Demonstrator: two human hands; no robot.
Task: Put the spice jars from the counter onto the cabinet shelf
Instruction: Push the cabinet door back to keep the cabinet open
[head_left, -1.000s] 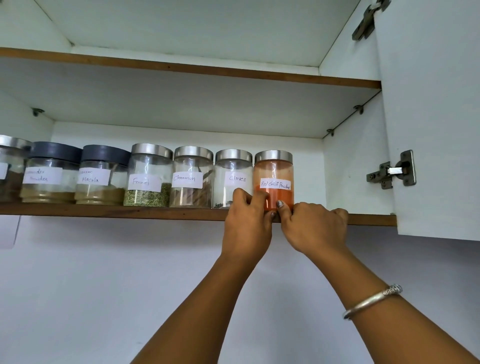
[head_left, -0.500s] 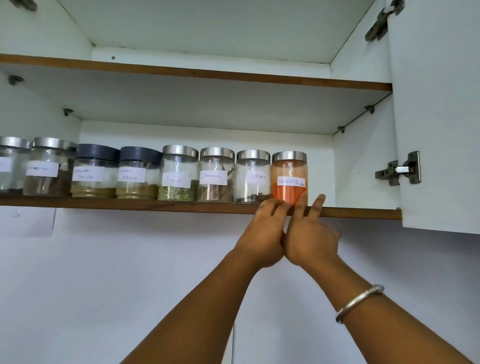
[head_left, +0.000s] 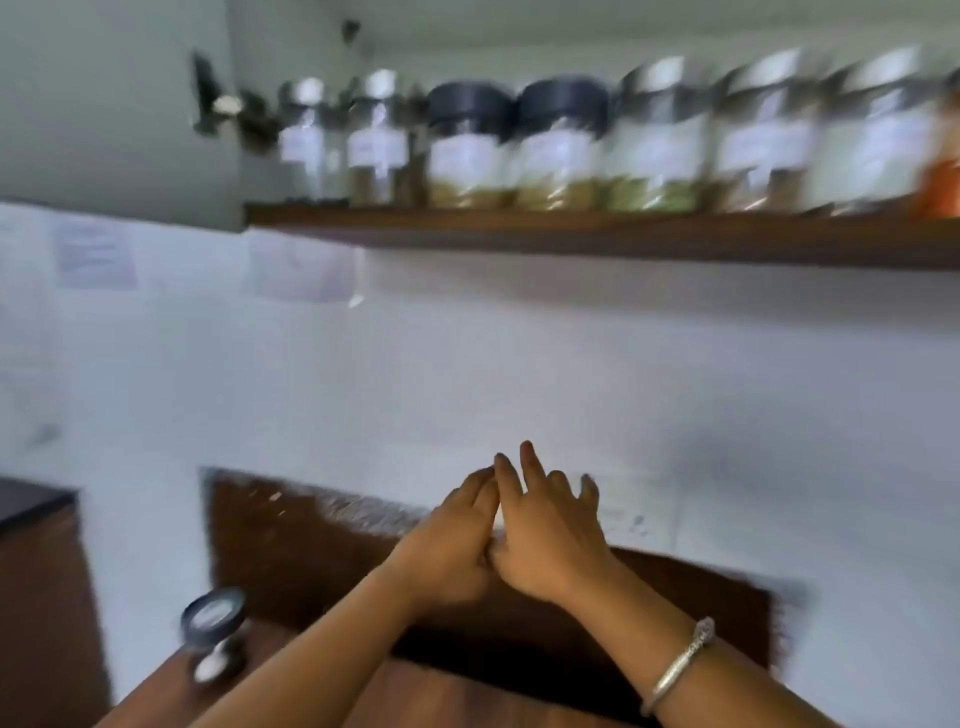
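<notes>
Both hands are off the shelf (head_left: 597, 236) now, left hand (head_left: 447, 545) and right hand (head_left: 550, 540) touching, each grip released (frame blurred), red jar (head_left: 943, 187) parked at 2 o'clock, I'd fetch counter jar (head_left: 213, 634) at 8 o'clock.

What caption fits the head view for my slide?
Both empty hands, left hand and right hand, touching below the shelf of blurred spice jars; one jar on the counter.

Wooden cabinet shelf (head_left: 571, 236) — row of blurred labelled spice jars (head_left: 561, 150), brown counter (head_left: 467, 696) — one dark-lidded jar (head_left: 214, 636)
</notes>
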